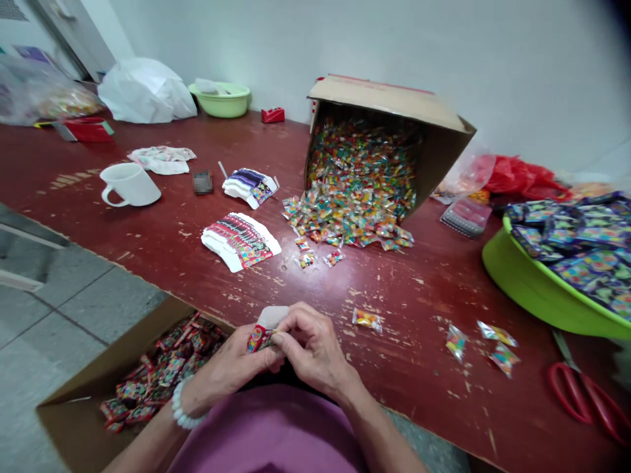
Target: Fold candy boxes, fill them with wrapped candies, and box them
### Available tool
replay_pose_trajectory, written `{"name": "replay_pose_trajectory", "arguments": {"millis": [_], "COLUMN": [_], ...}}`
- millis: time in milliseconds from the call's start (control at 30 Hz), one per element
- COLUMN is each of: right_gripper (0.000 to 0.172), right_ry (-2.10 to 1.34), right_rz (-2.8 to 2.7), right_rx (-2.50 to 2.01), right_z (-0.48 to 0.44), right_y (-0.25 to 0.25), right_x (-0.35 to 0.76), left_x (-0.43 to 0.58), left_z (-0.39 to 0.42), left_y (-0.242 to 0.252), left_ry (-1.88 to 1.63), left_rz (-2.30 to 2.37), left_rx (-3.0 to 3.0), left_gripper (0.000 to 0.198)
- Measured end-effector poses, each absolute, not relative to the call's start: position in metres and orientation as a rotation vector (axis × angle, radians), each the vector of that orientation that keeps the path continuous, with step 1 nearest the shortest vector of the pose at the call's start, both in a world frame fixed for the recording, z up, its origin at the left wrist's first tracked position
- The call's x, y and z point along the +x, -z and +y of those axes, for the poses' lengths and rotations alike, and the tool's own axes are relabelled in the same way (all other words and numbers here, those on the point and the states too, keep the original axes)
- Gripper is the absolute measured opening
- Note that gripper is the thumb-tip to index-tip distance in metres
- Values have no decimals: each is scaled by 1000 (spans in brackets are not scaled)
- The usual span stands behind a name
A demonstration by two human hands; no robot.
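Note:
Close to my body, at the table's front edge, both hands work on a small printed candy packet [256, 338] with a red front and a pale flap. My left hand [241, 362] is closed round its lower side, a bead bracelet on the wrist. The fingertips of my right hand [315, 348] pinch at the packet's open side; whether a candy is between them is hidden. Beyond the hands lie a fanned stack of red-printed packets [241, 240] and a smaller purple stack [250, 186]. One clear-wrapped candy [367, 320] lies right of my right hand.
A tipped carton [444, 154] spills wrapped candies [355, 197] onto the red table [414, 282]. Below left, a cardboard box [73, 407] holds red packets. Right: a green basin [522, 295] of purple packets and red-handled scissors [574, 394]. A white mug [131, 185] stands left.

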State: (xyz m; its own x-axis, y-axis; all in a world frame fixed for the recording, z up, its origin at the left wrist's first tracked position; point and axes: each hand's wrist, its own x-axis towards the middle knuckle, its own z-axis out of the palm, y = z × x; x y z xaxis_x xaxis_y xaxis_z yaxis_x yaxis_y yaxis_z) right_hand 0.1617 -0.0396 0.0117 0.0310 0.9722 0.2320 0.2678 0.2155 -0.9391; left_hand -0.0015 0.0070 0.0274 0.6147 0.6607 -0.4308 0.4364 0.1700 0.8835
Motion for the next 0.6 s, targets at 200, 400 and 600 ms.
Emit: {"name": "replay_pose_trajectory", "arguments": {"millis": [200, 400, 600], "right_gripper": [13, 6, 27], "right_ry": [-769, -844, -981], "right_rz": [-1512, -1337, -935], "right_rx": [-1285, -1312, -1199], "right_z": [-40, -43, -39], "right_y": [-14, -4, 6], "right_x": [170, 160, 139], "left_x": [-7, -6, -1], "left_z": [5, -12, -26], "left_y": [-26, -12, -4], "left_ry": [-396, -657, -840], "left_rz": [847, 1055, 1138], "left_rx": [1362, 1319, 1279], "left_gripper": [37, 51, 66]}}
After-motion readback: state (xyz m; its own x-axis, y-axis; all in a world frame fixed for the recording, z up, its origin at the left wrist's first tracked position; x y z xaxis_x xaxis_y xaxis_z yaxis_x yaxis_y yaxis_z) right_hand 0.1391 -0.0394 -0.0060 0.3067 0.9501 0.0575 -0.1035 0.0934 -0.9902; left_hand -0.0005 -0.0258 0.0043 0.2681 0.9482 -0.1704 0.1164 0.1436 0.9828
